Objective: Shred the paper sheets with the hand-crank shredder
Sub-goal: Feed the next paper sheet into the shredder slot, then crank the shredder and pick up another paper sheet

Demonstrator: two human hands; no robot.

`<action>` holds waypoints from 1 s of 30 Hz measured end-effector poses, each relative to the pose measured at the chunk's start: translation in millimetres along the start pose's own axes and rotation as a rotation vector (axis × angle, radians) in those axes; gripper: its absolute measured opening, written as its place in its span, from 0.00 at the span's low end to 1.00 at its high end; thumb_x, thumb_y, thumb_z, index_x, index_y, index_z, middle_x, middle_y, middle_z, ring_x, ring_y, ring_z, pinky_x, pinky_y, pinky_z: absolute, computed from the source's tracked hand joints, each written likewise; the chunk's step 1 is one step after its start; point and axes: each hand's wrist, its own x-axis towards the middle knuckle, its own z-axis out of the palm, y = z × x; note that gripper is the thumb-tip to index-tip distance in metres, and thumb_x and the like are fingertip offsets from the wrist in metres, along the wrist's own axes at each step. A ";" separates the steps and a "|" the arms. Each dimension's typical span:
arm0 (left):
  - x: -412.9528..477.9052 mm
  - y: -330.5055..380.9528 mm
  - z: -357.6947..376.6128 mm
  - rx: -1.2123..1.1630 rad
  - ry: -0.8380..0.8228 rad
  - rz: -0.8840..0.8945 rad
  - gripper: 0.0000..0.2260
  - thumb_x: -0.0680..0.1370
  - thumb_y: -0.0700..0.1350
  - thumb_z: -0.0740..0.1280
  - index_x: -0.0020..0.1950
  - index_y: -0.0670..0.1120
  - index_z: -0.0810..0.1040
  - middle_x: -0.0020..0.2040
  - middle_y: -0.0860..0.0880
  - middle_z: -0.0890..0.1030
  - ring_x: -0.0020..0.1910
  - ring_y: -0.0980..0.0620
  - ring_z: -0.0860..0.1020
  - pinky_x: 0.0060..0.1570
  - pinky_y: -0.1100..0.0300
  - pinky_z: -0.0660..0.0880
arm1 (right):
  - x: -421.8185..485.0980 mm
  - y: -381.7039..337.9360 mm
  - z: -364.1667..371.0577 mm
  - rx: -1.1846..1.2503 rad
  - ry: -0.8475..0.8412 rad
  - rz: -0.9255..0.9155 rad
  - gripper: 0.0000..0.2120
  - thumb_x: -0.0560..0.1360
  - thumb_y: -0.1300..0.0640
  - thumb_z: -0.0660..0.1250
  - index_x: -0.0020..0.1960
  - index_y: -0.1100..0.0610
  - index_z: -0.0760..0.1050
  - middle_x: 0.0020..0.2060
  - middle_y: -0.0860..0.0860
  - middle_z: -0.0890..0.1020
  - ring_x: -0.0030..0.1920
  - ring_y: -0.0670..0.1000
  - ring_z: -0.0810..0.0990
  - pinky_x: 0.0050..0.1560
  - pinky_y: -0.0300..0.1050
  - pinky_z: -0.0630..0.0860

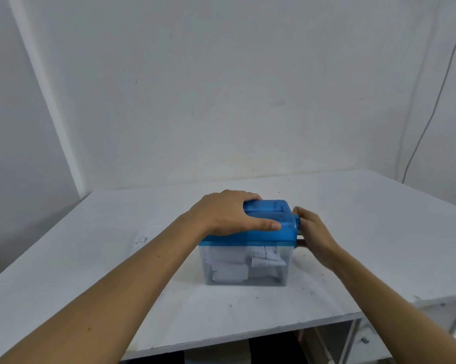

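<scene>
- On the white, scuffed tabletop (248, 311), near its middle: a small hand-crank shredder with a translucent blue plastic lid (271, 227) over a clear, boxy plastic bin (244, 266).
- Inside the clear bin: white paper pieces (232, 269), some curled and with dark print, heaped against the near wall and filling much of the space.
- Pressed flat on the left part of the blue lid: the left hand (227, 214), palm down, fingers spread and curved over the far edge, thumb (267, 225) stretched along the near side of the top; not closed around anything, only bearing down on the lid.
- At the right end of the lid: the right hand (313, 237), fingers curled in toward the short blue stub (297, 221) that sticks out of the lid's side, thumb low by the rim of the bin.
- Crank handle itself hidden behind the right hand; cannot tell whether the fingers are actually clamped on it or only touching.
- Both bare forearms reaching in from the lower corners, converging on the shredder.
- Behind the tabletop: a plain pale wall (221, 88), with a thin dark cable (429, 119) hanging down at the far right.
- Beneath the near edge: an open shelf space, dim, contents unclear.
</scene>
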 end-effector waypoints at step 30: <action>9.3 -4.2 -5.3 -0.044 -0.073 -0.045 0.37 0.70 0.77 0.61 0.74 0.60 0.68 0.71 0.59 0.72 0.67 0.54 0.72 0.66 0.53 0.69 | 25.1 -74.6 -24.6 -0.701 0.107 -0.121 0.14 0.76 0.47 0.71 0.58 0.51 0.77 0.58 0.50 0.80 0.54 0.49 0.77 0.50 0.44 0.73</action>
